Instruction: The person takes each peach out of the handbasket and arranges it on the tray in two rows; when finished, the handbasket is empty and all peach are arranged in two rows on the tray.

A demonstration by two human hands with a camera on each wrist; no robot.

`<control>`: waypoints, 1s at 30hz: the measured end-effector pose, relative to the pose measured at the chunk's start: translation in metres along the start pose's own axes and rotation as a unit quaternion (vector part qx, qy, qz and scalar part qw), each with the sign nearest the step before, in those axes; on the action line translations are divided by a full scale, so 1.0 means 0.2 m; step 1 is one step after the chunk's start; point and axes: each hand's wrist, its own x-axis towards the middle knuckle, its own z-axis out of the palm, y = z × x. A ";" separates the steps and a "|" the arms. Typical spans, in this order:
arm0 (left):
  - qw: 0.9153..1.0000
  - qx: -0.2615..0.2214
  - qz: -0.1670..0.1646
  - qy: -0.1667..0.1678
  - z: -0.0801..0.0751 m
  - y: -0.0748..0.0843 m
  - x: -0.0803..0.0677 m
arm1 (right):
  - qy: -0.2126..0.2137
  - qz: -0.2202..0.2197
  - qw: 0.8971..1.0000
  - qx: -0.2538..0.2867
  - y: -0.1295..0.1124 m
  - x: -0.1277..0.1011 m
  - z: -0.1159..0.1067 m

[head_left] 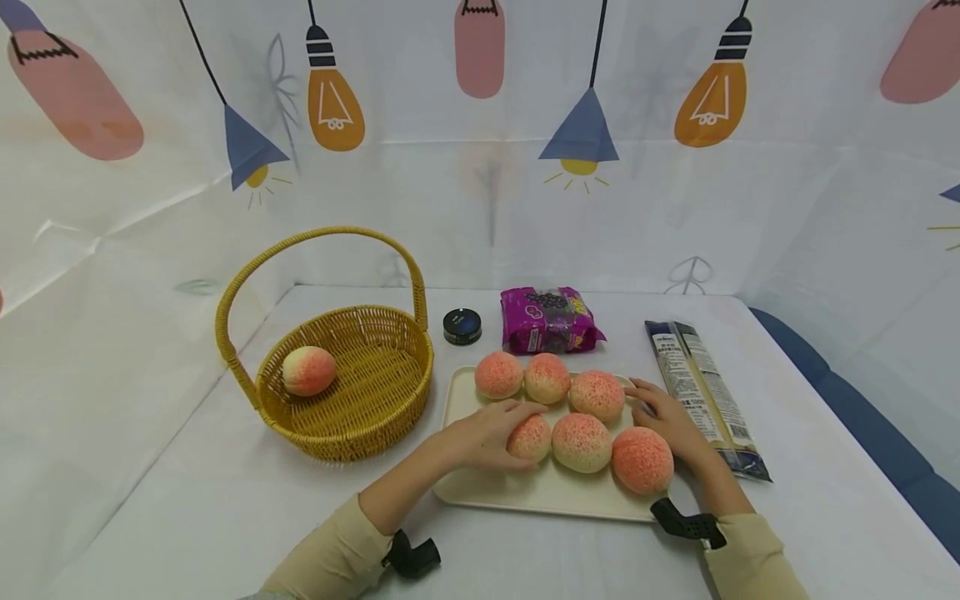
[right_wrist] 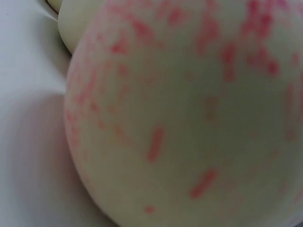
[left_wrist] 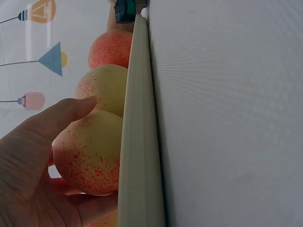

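My left hand [head_left: 487, 437] curls round a peach [head_left: 529, 438] at the front left of the cream tray [head_left: 495, 492]. In the left wrist view the thumb lies over that peach [left_wrist: 87, 153], which sits just behind the tray's rim. Two more peaches, one in the middle [head_left: 582, 442] and one at the right [head_left: 642, 461], complete the front row. Behind stand three others, the rightmost [head_left: 597, 395] close to the fingertips of my right hand [head_left: 671, 425]. That hand rests at the tray's right edge, its fingers loosely bent. A peach [right_wrist: 189, 118] fills most of the right wrist view.
Left of the tray stands a yellow woven basket [head_left: 345, 446] with a tall handle and one peach [head_left: 309, 371] inside. Behind the tray are a round black container [head_left: 462, 326] and a purple snack packet [head_left: 547, 321]. A long flat packet [head_left: 705, 392] lies at the right.
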 end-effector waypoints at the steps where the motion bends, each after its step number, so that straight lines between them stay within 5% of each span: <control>1: 1.000 -0.001 0.000 -0.002 0.00 0.00 0.00 | 0.001 0.000 1.000 0.000 0.00 0.00 0.00; 16: 0.999 0.002 -0.038 0.015 -0.12 0.00 -0.04 | 0.003 -0.001 1.000 -0.005 0.00 0.00 0.00; 30: 0.997 0.002 -0.048 0.064 -0.29 -0.12 -0.17 | 0.008 -0.010 1.000 -0.013 -0.01 0.00 -0.01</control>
